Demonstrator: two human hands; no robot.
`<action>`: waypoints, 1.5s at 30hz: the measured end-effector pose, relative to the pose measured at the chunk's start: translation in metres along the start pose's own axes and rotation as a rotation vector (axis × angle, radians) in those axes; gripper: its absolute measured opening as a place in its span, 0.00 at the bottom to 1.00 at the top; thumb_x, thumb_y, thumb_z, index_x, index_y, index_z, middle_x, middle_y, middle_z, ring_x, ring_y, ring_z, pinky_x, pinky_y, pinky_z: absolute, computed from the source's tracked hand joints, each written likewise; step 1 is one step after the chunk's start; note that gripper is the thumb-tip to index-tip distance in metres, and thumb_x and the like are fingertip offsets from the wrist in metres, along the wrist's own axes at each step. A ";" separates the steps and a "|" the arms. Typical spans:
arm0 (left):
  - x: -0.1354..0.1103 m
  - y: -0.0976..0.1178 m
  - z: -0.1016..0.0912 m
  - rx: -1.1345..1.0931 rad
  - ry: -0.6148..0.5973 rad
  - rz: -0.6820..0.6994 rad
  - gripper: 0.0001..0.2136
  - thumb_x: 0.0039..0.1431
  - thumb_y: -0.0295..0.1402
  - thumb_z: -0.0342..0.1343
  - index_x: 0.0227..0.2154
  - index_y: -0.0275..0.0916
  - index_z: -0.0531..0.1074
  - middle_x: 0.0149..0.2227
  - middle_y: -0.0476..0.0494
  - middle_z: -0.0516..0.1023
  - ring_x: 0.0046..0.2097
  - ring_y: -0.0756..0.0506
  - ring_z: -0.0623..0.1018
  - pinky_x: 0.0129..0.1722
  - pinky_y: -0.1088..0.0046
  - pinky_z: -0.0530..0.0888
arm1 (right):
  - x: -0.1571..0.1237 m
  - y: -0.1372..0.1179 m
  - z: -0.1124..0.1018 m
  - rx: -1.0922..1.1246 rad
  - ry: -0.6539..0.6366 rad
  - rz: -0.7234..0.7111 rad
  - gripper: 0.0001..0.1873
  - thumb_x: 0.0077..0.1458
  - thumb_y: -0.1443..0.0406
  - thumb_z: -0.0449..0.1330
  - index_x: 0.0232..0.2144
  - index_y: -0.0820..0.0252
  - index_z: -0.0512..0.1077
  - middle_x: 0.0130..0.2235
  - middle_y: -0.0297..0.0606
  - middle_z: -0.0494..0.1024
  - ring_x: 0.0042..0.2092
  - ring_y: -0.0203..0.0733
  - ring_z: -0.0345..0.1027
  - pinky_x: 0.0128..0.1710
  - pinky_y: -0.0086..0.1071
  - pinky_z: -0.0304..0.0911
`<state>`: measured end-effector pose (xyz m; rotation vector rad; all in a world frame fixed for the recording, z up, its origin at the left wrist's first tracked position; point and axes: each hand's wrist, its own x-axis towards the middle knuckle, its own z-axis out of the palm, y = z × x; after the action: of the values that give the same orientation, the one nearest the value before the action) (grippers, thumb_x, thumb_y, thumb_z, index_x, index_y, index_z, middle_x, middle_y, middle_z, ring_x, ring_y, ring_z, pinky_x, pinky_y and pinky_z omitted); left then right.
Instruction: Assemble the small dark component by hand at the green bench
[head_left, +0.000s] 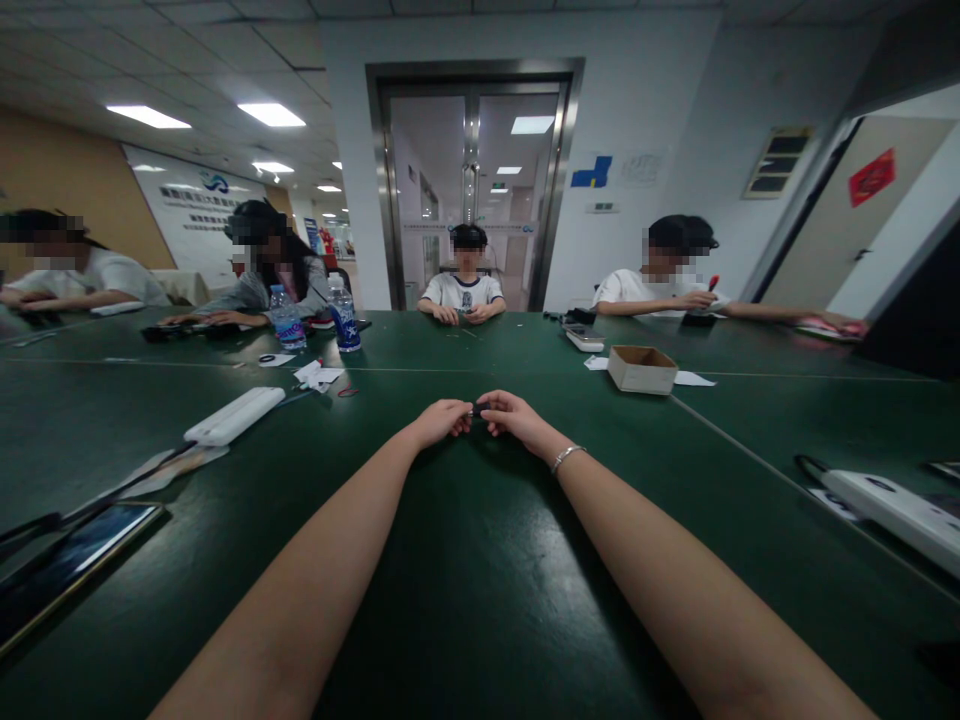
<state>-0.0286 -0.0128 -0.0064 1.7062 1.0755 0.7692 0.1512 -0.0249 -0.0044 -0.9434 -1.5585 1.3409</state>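
Note:
Both arms reach forward over the dark green table (480, 560). Between the fingertips of my two hands is a small black object (480, 409), with a paler, shiny bit at its left end. It is too small and too far off to tell its kind. My left hand (444, 422) pinches the left end, fingers bent and closed. From the other side, my right hand (516, 420) grips the dark part between thumb and fingers. A silver bracelet (566, 458) circles my right wrist. The fingers partly hide the object, which is held just above the tabletop.
Left of my arms lie a white power strip (236, 415), a phone (82, 560) and paper scraps (319, 376). Two bottles, one a blue-labelled bottle (344, 315), stand beyond. An open box (643, 369) is ahead right; another power strip (892, 510) lies right. Several people sit around.

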 end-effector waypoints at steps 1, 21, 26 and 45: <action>0.000 0.000 0.000 0.000 0.006 -0.001 0.14 0.53 0.43 0.48 0.28 0.35 0.67 0.24 0.48 0.70 0.27 0.51 0.70 0.28 0.75 0.65 | 0.000 0.000 0.000 -0.001 0.000 -0.001 0.10 0.48 0.72 0.59 0.36 0.62 0.68 0.27 0.29 0.69 0.22 0.27 0.64 0.21 0.21 0.62; 0.004 -0.005 0.000 -0.009 0.001 0.022 0.16 0.55 0.43 0.45 0.24 0.34 0.67 0.22 0.48 0.69 0.25 0.52 0.69 0.26 0.75 0.64 | 0.000 -0.001 0.000 0.002 0.005 0.000 0.10 0.49 0.74 0.58 0.36 0.62 0.68 0.27 0.30 0.70 0.22 0.27 0.64 0.21 0.21 0.62; 0.003 -0.003 0.001 -0.071 0.027 -0.016 0.11 0.54 0.40 0.48 0.29 0.36 0.66 0.22 0.49 0.70 0.24 0.51 0.69 0.26 0.76 0.64 | 0.000 -0.001 0.000 0.000 0.012 0.009 0.10 0.49 0.73 0.59 0.36 0.62 0.69 0.26 0.29 0.69 0.22 0.28 0.64 0.21 0.22 0.62; 0.001 -0.004 0.000 0.012 0.041 0.037 0.15 0.52 0.45 0.52 0.31 0.35 0.67 0.24 0.48 0.71 0.26 0.51 0.70 0.27 0.74 0.66 | 0.001 0.001 0.000 0.002 0.019 0.002 0.10 0.48 0.73 0.60 0.36 0.62 0.68 0.25 0.28 0.67 0.22 0.28 0.64 0.21 0.22 0.62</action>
<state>-0.0298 -0.0110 -0.0100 1.7313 1.0815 0.8256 0.1512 -0.0237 -0.0047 -0.9547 -1.5418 1.3308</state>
